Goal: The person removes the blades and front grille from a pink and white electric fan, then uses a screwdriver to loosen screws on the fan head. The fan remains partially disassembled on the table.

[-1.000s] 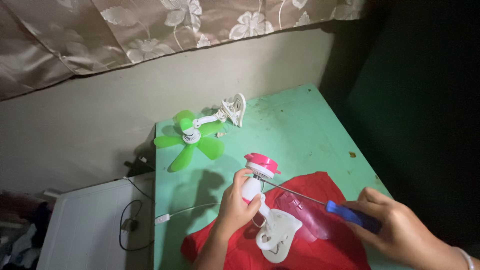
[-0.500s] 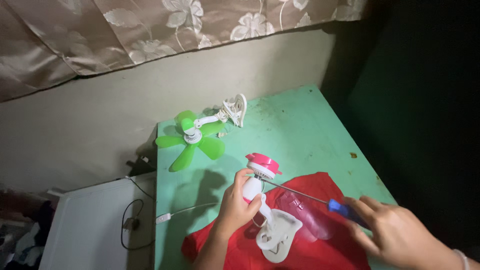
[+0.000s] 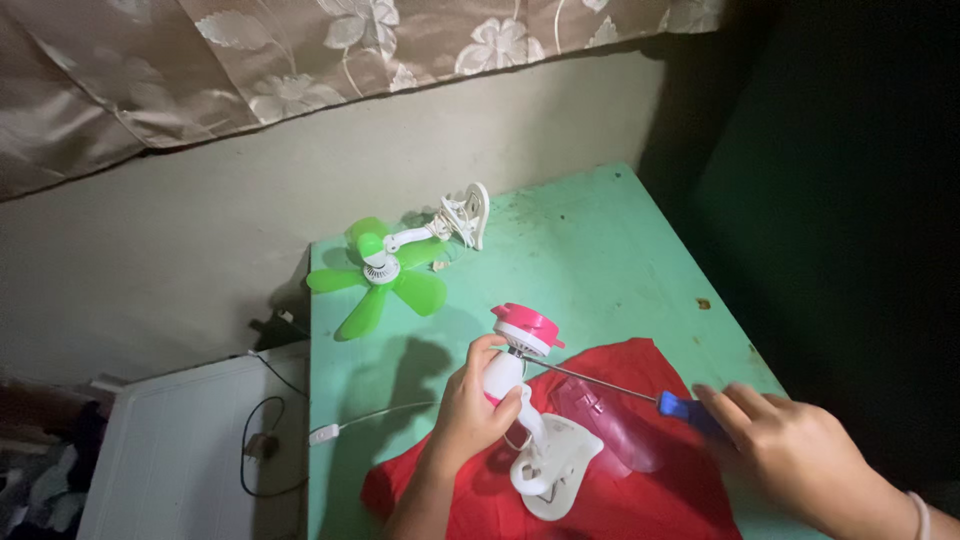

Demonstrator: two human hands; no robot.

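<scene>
My left hand grips the white neck of a small clip fan whose pink motor cap points up and whose white clip rests on a red cloth. In my right hand is a blue-handled screwdriver. Its long metal shaft runs left, and the tip sits at the fan just under the pink cap. A translucent pink plastic part lies on the cloth below the shaft.
A green table holds a second clip fan with green blades and a white clip at its far left. A white cord with a switch runs off the left edge to a white panel. Wall and floral curtain stand behind.
My right hand has shifted its fingers around the blue handle, turning it slightly. My left hand and the pink fan stay put.
</scene>
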